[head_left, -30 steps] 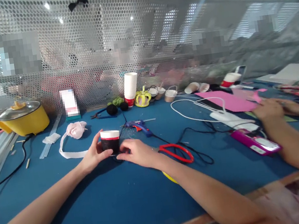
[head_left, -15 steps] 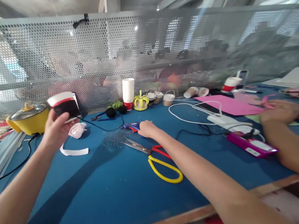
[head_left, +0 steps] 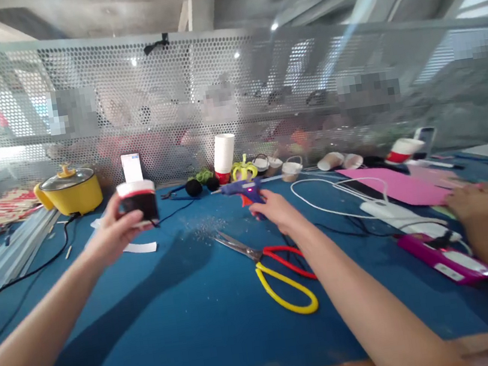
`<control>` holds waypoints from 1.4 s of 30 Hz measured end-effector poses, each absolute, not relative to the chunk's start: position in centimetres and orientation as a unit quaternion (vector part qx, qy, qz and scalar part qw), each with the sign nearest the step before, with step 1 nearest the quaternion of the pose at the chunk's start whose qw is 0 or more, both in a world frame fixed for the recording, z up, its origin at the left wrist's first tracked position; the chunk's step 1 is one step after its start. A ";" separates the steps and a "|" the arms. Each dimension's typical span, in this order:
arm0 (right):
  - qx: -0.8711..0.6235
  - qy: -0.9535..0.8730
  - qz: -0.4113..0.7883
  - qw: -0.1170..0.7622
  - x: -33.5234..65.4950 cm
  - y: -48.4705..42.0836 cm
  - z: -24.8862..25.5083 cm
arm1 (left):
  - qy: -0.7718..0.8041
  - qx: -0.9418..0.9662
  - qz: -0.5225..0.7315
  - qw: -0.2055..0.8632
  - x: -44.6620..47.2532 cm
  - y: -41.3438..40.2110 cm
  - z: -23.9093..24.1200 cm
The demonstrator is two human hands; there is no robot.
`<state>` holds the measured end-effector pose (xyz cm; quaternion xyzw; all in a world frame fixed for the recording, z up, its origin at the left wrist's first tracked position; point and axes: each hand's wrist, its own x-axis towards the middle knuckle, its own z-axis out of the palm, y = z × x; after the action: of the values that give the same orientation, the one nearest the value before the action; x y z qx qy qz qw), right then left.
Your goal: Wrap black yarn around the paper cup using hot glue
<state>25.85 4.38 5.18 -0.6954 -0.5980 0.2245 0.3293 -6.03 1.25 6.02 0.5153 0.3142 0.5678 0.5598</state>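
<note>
My left hand (head_left: 108,235) is raised above the blue table (head_left: 177,325) and grips a paper cup (head_left: 138,199) with a white rim, a red band and a black wrap. My right hand (head_left: 275,208) is closed round the handle of a blue glue gun (head_left: 241,189), lifted off the table with its nozzle pointing left. Its black cord trails down to the table. Scissors (head_left: 268,262) with one red and one yellow handle lie open just below my right hand. Small scraps speckle the table between my hands.
A yellow pot (head_left: 70,192) with a lid stands at the back left beside glue sticks (head_left: 4,253). A stack of white cups (head_left: 224,156), black pompoms and small cups line the perforated screen. At the right lie pink paper (head_left: 389,179), a white cable, a magenta case (head_left: 445,257) and another person's hands (head_left: 478,204).
My right hand has closed on the glue gun and lifted it off the table. My left hand has brought the cup a little to the right and lower. The camera has tilted upward.
</note>
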 end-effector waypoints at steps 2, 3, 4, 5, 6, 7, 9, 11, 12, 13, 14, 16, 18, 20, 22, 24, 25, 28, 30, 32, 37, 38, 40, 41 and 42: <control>-0.652 -0.610 0.256 0.372 25.5 2.6 6.3 | 0.294 0.510 0.507 0.629 -4.0 0.2 3.8; -0.631 -0.617 0.270 0.385 25.1 1.6 6.7 | 0.290 0.498 0.482 0.660 -3.1 -0.3 2.8; -0.604 -0.624 0.294 0.399 24.6 0.7 7.0 | 0.289 0.488 0.464 0.681 -2.4 -0.7 1.8; -0.558 -0.629 0.334 0.426 24.0 -0.2 7.0 | 0.294 0.481 0.451 0.692 -1.8 -1.1 1.0; -0.524 -0.632 0.358 0.445 23.4 -0.9 6.9 | 0.301 0.480 0.441 0.696 -1.3 -1.3 0.4; -0.498 -0.631 0.377 0.460 22.8 -1.4 6.6 | 0.312 0.486 0.435 0.691 -0.9 -1.4 -0.1; -0.470 -0.622 0.401 0.480 21.9 -1.9 5.9 | 0.342 0.520 0.428 0.655 -0.6 -1.5 -0.7; -0.461 -0.614 0.406 0.496 21.6 -1.6 5.6 | 0.379 0.572 0.404 0.605 -0.6 -1.4 -0.9; -0.457 -0.615 0.396 0.506 21.7 -1.2 6.0 | 0.397 0.603 0.384 0.576 -0.7 -1.4 -0.9; -0.452 -0.619 0.377 0.519 22.0 -0.7 6.7 | 0.409 0.638 0.364 0.541 -0.8 -1.3 -0.9; -0.447 -0.627 0.347 0.535 22.5 -0.3 7.8 | 0.423 0.666 0.349 0.505 -0.9 -1.3 -0.9; -0.442 -0.631 0.253 0.585 23.4 0.2 10.8 | 0.447 0.707 0.316 0.449 -1.1 -1.3 -0.9; -0.424 -0.629 0.174 0.628 24.1 0.3 14.0 | 0.466 0.747 0.285 0.380 -1.3 -1.4 -0.8; -0.408 -0.628 0.123 0.651 24.1 -0.2 16.1 | 0.463 0.787 0.274 0.302 -1.5 -1.4 -0.7; -0.406 -0.646 0.127 0.634 23.6 -0.8 16.2 | 0.441 0.820 0.282 0.233 -1.8 -1.2 -0.3; -0.420 -0.670 0.190 0.581 22.7 -1.4 14.4 | 0.419 0.842 0.285 0.188 -2.2 -1.0 0.1; -0.430 -0.675 0.237 0.551 22.2 -1.6 13.1 | 0.408 0.851 0.278 0.177 -2.4 -0.8 0.3; -0.456 -0.652 0.365 0.484 21.1 -2.1 8.7 | 0.383 0.866 0.263 0.184 -3.0 -0.3 0.9; -0.477 -0.628 0.414 0.455 20.9 -2.1 6.7 | 0.382 0.869 0.257 0.182 -3.3 0.0 1.1; -0.495 -0.612 0.425 0.447 21.2 -1.7 6.1 | 0.389 0.870 0.249 0.173 -3.4 0.2 1.3; -0.505 -0.608 0.303 0.532 22.4 -0.3 7.5 | 0.412 0.854 0.229 0.219 -3.0 0.7 1.5; -0.500 -0.613 0.294 0.536 22.5 -0.4 7.6 | 0.413 0.848 0.223 0.246 -2.9 0.8 1.4; -0.490 -0.637 0.321 0.501 22.2 -1.0 7.4 | 0.416 0.833 0.221 0.291 -2.6 0.9 1.3; -0.488 -0.653 0.345 0.465 22.0 -1.5 7.2 | 0.415 0.827 0.224 0.307 -2.5 0.9 1.1; -0.488 -0.667 0.368 0.425 21.7 -2.0 6.8 | 0.410 0.823 0.228 0.318 -2.4 0.9 1.0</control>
<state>21.71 -1.96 6.81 -0.4884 -0.6670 0.3681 0.4255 -2.40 0.93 1.04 0.8235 0.4103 0.2284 0.3184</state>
